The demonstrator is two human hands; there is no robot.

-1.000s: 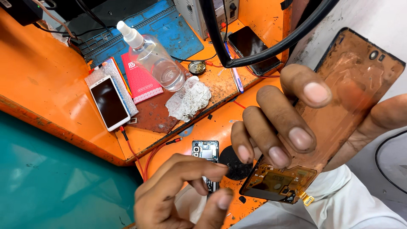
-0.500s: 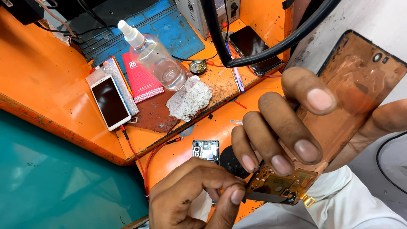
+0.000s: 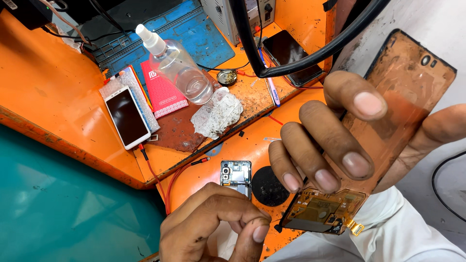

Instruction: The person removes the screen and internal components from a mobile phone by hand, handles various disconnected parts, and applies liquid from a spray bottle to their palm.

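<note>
Up close, right hand (image 3: 349, 140) grip around copper-toned phone panel (image 3: 388, 121), left hand (image 3: 213, 228) pinched below

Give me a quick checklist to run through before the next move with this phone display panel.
1. Right hand grips the copper-backed display panel firmly, fingers across its back: ok.
2. Flex connector at the panel's lower end hangs free, touching nothing: ok.
3. Left hand pinches thumb and forefinger together; whether something is between them: cannot tell.
4. Opened phone body lies on the orange bench, partly hidden by the left hand: ok.
5. Spray bottle lies on its side among clutter: not ok.
</note>
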